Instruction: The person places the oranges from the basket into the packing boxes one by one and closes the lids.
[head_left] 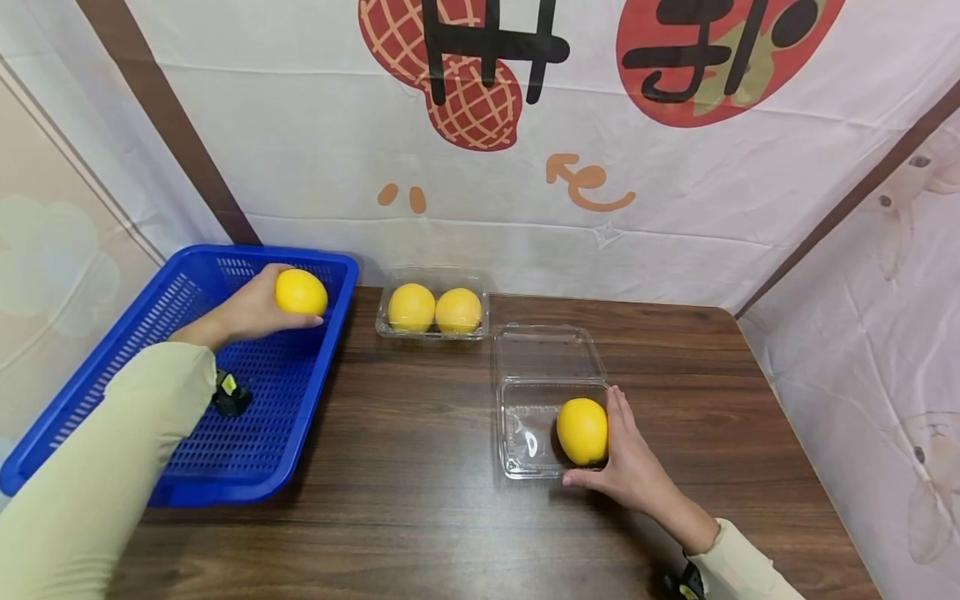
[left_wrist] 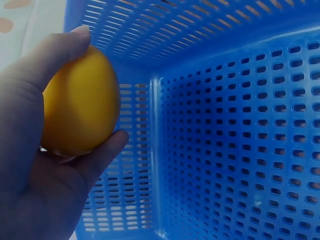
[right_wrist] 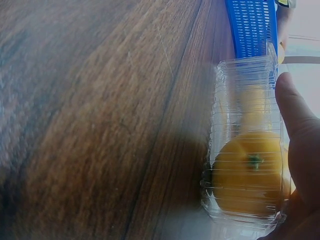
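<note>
My left hand [head_left: 258, 304] grips a yellow citrus fruit [head_left: 302, 292] over the far right part of a blue plastic basket [head_left: 262, 454]. In the left wrist view the thumb and fingers curl round this fruit [left_wrist: 82, 102]. A clear clamshell box [head_left: 525, 429] lies on the table with its lid raised at the back. Another yellow citrus fruit [head_left: 582, 432] sits in its right half; a green stem end shows through the wall in the right wrist view. My right hand [head_left: 630, 462] spreads round the box's front right corner, fingers straight along the right side, thumb at the front edge.
Behind and left of the open box stands a second clear box [head_left: 432, 333] with two yellow fruits in it. A black object with a yellow mark [head_left: 231, 393] overlaps the basket near my left wrist. A printed white cloth [head_left: 300, 150] hangs behind the wooden table [head_left: 420, 508].
</note>
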